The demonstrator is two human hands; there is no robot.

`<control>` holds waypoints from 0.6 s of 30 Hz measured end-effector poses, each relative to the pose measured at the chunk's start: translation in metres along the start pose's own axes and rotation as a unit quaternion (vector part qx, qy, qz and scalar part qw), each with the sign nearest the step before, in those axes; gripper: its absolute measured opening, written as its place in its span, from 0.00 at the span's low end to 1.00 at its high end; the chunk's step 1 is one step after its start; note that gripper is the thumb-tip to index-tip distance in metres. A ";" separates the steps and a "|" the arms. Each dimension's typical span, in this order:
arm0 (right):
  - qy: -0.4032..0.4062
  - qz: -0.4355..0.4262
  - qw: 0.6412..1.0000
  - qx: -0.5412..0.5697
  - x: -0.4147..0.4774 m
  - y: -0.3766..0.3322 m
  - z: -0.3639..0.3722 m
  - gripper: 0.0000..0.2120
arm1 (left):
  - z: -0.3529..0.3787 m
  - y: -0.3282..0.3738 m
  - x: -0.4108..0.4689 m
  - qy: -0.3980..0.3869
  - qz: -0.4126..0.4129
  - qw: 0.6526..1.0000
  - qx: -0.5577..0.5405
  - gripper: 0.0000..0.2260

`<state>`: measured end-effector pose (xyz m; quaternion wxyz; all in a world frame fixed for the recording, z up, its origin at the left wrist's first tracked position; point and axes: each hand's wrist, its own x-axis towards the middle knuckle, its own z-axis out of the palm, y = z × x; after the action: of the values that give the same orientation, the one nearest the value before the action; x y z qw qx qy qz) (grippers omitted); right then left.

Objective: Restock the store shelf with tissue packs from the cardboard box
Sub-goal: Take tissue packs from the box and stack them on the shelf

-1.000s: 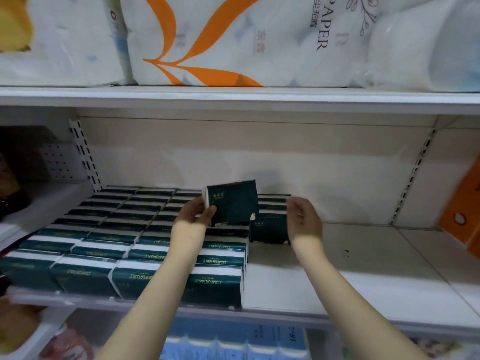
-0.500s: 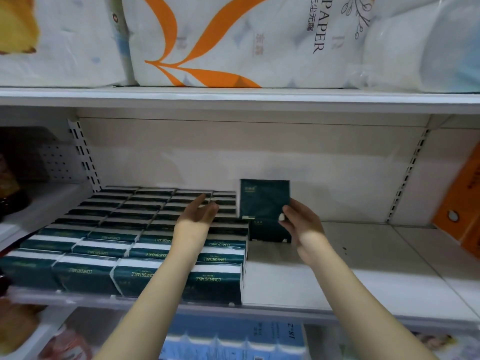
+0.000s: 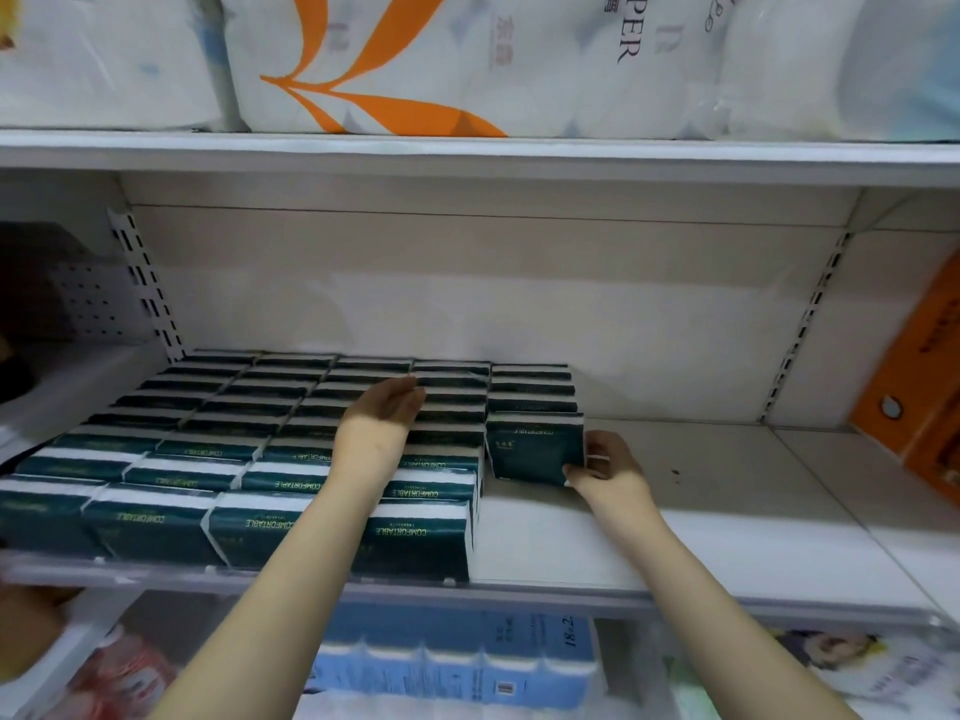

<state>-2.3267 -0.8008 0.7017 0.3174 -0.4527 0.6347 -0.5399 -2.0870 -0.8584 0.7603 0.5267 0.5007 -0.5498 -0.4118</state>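
The top edge cuts off the toilet-paper packs, so we see only their lower part. The right edge cuts the orange box. Our left hand covers part of the tissue rows. The shelf lip and our forearms hide much of the blue packs below. The small print on the front tissue pack is too fine to read, and the lower-left corner is a blur.

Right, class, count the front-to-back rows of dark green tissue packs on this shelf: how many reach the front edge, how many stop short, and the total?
Rows of tissue packs reaching the front of the shelf: 4
Rows stopping short: 1, the rightmost, whose front pack the right hand grips
Total: 5 rows
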 end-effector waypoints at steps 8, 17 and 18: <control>0.001 0.002 0.997 -0.074 0.018 0.010 0.013 0.17 | 0.000 0.000 0.000 0.002 0.002 1.000 0.018 0.12; 0.001 -0.014 0.995 -0.099 0.022 0.020 0.017 0.25 | 0.000 -0.002 0.002 0.003 -0.003 1.000 0.016 0.11; -0.011 -0.023 0.992 -0.126 0.023 0.021 0.018 0.25 | 0.000 -0.002 0.002 0.003 -0.004 1.000 0.014 0.11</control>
<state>-2.3248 -0.8288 0.6791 0.2519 -0.5095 0.6834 -0.4581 -2.0870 -0.8604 0.7586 0.5193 0.5114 -0.5525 -0.4044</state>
